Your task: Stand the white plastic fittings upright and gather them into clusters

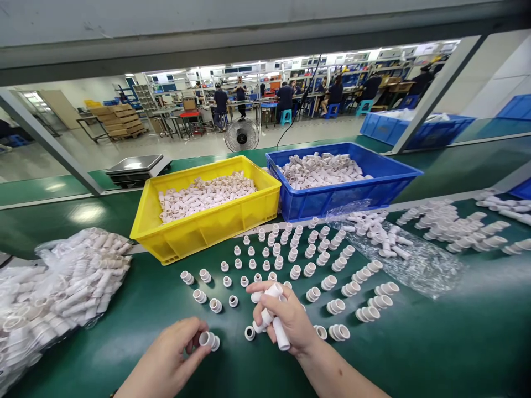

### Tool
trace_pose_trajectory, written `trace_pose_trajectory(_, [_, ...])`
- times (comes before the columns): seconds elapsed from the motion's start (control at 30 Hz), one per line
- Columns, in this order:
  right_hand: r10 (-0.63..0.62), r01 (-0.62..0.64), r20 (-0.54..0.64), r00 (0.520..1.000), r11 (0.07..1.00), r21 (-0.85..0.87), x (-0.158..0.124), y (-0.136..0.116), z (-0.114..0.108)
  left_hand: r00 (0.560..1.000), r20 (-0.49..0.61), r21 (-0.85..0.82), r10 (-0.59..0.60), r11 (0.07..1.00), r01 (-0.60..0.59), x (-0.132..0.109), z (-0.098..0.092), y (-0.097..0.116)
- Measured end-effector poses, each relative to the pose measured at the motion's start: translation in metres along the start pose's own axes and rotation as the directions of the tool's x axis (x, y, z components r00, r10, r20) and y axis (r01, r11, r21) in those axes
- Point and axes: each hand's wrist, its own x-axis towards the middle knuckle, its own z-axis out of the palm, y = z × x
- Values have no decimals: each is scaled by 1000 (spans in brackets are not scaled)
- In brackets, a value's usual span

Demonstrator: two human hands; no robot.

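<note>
My left hand (178, 351) pinches a white plastic pipe fitting (209, 340) between thumb and fingers, low over the green tabletop. Several white plastic tubes (281, 334) are bunched in my right hand (290, 318), its fingers curled around them. Between the hands a small white fitting with a dark opening (249, 333) stands on the table. Beyond them, more white fittings (215, 305) stand upright in loose rows; some near my right wrist are partly hidden by it.
A yellow bin (215, 226) and a blue bin (344, 193) hold piles of white parts. Left lies a plastic bag of white tubes (83, 282); right, a clear plastic sheet (427, 271) with loose pieces. Behind stand a scale (135, 165), a fan (241, 135) and seated people.
</note>
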Motion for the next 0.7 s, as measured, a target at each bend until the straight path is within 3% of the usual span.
trace_pose_trajectory(0.1, [-7, 7, -4, 1000, 1000, 4, -2, 1, 2, 1000, 3, 64, -17, 998, 16, 0, 13, -4])
trace_pose_trajectory(0.33, [-52, 52, 10, 999, 998, 33, -2, 8, 1, 996, -67, 150, 64, 987, -53, 4, 35, -15])
trace_pose_trajectory(0.7, [2, -5, 30, 1000, 997, 82, 0, 10, 1, 990, -99, 222, 102, 972, -77, 6, 36, -15])
